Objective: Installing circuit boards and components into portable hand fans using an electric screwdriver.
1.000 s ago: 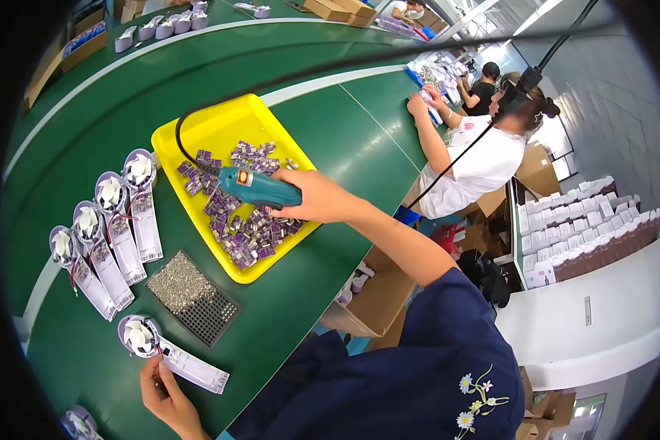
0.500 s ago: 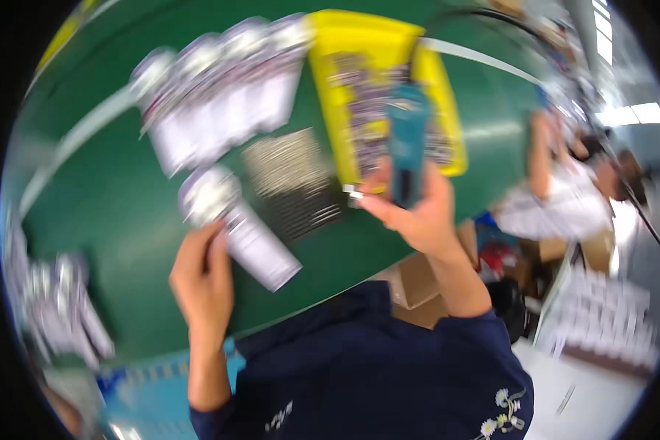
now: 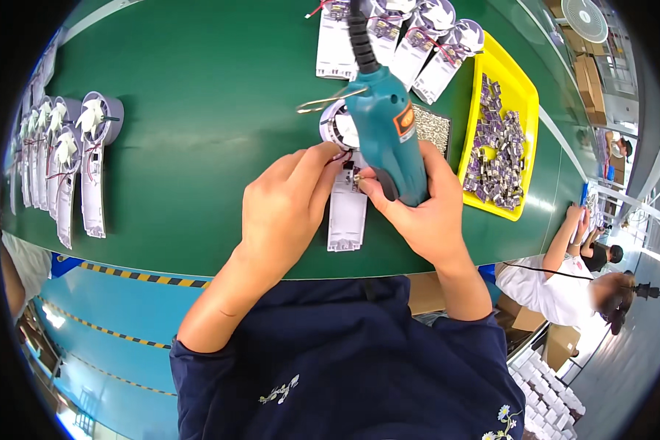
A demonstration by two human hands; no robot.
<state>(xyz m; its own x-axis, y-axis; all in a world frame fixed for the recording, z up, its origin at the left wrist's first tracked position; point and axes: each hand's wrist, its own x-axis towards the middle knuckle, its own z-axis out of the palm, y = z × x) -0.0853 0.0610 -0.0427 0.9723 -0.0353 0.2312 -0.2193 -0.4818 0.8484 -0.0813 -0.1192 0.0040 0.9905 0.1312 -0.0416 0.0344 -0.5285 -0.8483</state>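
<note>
A white handheld fan housing [image 3: 347, 224] lies on the green table in front of me, its round head away from me and its long handle half toward me. My left hand [image 3: 282, 198] is closed, its fingertips pinching thin dark wires [image 3: 347, 155] at the neck of the housing. A teal electric screwdriver [image 3: 389, 125] sits in my right hand [image 3: 431, 213], its cord end pointing away. The right thumb and a finger also meet at a small circuit board [image 3: 355, 178] over the handle. The screwdriver covers part of the fan head.
Right of the work stands a yellow tray [image 3: 529, 158] of small circuit boards. Beside it a block of small metal pieces [image 3: 431, 128] is partly hidden. More fan housings [image 3: 436, 55] lie at the far side and others [image 3: 93, 169] at the left. A co-worker [image 3: 557, 264] sits at the right.
My hands have come together over the fan housing, which now lies straighter, handle toward me. The view has shifted, so the yellow tray appears farther right. The screwdriver stays in my right hand.
</note>
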